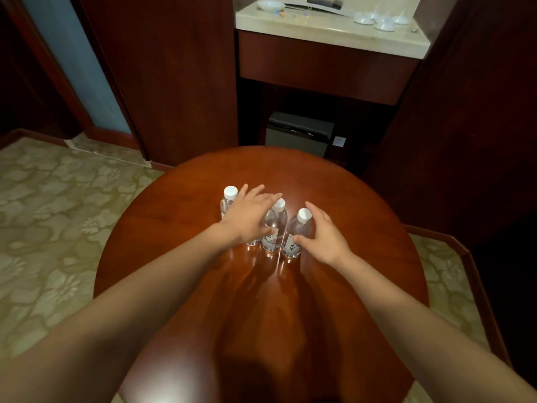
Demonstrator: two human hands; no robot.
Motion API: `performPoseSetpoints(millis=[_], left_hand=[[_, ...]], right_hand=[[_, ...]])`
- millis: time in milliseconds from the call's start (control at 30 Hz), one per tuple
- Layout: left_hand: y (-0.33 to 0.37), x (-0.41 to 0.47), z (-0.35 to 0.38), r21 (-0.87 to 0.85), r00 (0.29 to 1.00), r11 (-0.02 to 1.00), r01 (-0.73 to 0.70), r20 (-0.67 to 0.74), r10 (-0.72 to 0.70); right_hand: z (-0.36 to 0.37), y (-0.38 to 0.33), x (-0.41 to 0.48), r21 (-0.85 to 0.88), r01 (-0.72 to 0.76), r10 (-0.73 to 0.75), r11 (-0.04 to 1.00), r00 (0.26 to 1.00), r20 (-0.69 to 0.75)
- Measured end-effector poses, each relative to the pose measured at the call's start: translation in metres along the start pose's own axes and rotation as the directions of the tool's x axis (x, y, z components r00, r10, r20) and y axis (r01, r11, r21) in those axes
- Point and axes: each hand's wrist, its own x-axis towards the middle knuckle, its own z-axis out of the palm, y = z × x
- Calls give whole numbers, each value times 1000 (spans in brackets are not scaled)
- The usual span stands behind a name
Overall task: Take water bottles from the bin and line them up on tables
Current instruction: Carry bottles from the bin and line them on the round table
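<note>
Several clear water bottles with white caps stand close together in a row on the round wooden table [363, 228]. The leftmost bottle [229, 199] stands free. My left hand [248, 215] lies over the row with fingers stretched out, hiding most of one bottle [253, 242], and its thumb touches the middle bottle [274, 228]. My right hand [325, 237] wraps the right side of the rightmost bottle [295, 232], thumb on its front near the label and fingers behind its neck. No bin is in view.
Beyond the table stands a dark wooden cabinet with a marble top [319, 27] carrying glasses [383, 23] and a dish. A small grey fridge [299, 132] sits in its recess. Patterned carpet [58, 228] surrounds the table.
</note>
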Motion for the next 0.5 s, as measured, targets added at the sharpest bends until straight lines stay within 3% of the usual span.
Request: performPoseSetpoints(millis=[200,367,500], left_hand=[[19,-41,17,-1,989,1000,28,-142,-28],[41,-68,28,34,986,987,157,-60,-155],[66,-87,33,36,949,949,312,25,-313]], right_hand=[[7,5,-25,-103,70,-77,992,995,-61],[6,12,-47,-282,150,-160,948,987,-13],[-1,20,-62,-394,216,-189,893,976,108]])
